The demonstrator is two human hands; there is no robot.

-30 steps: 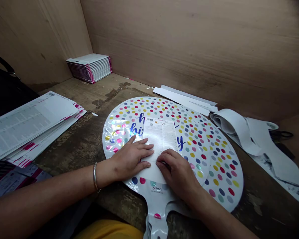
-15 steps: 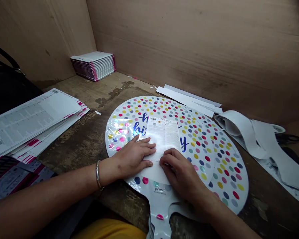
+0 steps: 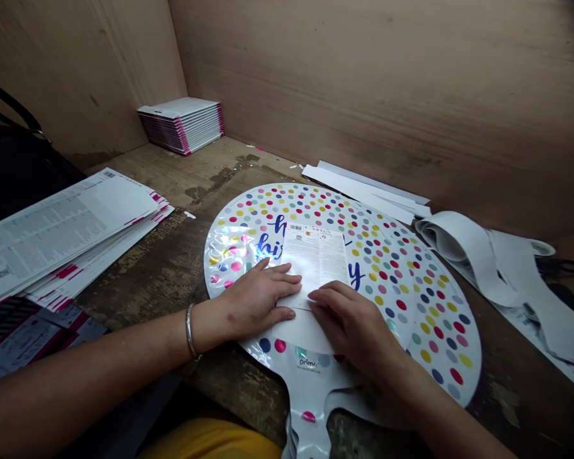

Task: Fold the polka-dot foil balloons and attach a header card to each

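A flat foil balloon [image 3: 249,210] with coloured dots and blue lettering lies on top of others like it, its tail toward me. On it rests a white printed card [image 3: 335,255] with a barcode and a line across its lower part. My left hand [image 3: 263,296] lies flat with fingers spread, touching the card's left side. Bent and close together, the fingers of my right hand [image 3: 347,319] touch the card's lower right at that line. Its thumb and whatever is under the fingers are mostly hidden.
Printed folded cards [image 3: 76,229] lie fanned at the left. A neat stack of cards [image 3: 182,124] stands in the back corner by the wooden walls. White paper strips [image 3: 363,194] lie behind the balloons. A curled white strip [image 3: 488,261] and dark-handled scissors [image 3: 567,266] are at the right.
The fingers of my right hand have straightened somewhat and lie flatter on the card. My left hand stays in place. The whole view has shifted slightly.
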